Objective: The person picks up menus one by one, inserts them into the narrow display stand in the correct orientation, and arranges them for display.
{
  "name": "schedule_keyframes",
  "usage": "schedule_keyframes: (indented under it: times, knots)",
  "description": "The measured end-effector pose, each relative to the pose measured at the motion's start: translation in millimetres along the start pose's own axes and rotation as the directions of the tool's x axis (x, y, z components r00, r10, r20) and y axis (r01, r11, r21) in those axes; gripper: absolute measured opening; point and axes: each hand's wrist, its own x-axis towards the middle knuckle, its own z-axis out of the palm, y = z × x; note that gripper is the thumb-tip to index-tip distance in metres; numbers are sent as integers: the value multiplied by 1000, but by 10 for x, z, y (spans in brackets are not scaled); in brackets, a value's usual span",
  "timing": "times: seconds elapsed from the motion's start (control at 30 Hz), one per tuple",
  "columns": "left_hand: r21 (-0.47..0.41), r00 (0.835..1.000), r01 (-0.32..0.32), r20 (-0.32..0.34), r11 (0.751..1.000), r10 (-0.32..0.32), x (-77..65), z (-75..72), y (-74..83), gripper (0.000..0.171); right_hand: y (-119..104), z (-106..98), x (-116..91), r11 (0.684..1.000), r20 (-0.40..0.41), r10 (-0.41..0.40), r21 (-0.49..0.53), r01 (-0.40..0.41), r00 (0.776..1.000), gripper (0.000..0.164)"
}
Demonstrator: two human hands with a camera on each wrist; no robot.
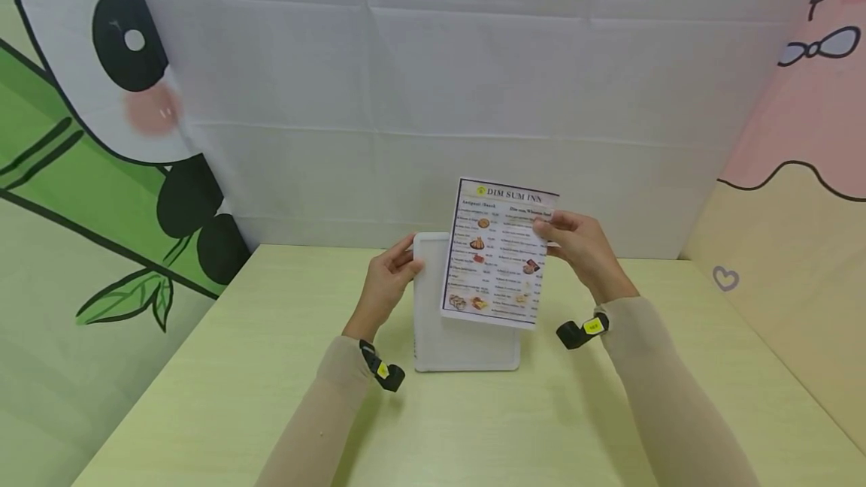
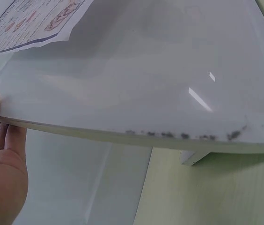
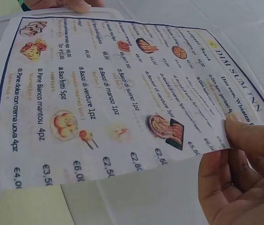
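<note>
A printed "DIM SUM INN" menu sheet is pinched at its right edge by my right hand, thumb on the front and fingers behind. The sheet tilts slightly and overlaps a white rectangular board with rounded corners. My left hand grips that board by its upper left edge, thumb in front and fingers at the back. In the left wrist view the board shows dark scuffs along its edge and a support beneath it. The menu's lower corner hangs just above the board's face; whether they touch elsewhere is hidden.
A pale wood-grain table spreads around the board. Behind it hangs a creased white cloth. Painted cartoon walls stand at the left and right. Each wrist wears a black camera band.
</note>
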Motion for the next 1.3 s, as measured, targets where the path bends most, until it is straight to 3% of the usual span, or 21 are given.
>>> schedule_keyframes:
  times: [0.5, 0.9, 1.3]
  knots:
    - [-11, 1000, -3, -2, 1000, 3, 7, 1, 3, 55, -33, 64, 43, 992, -28, 39, 120, -35, 999, 43]
    - [-32, 1000, 7, -4, 999, -8, 10, 4, 9, 54, -56, 110, 70, 962, -59, 36, 271, -19, 998, 26]
    - [-19, 1000, -8, 0, 1000, 8, 13, 16, 17, 54, -95, 144, 82, 951, -97, 29, 310, 3, 995, 27]
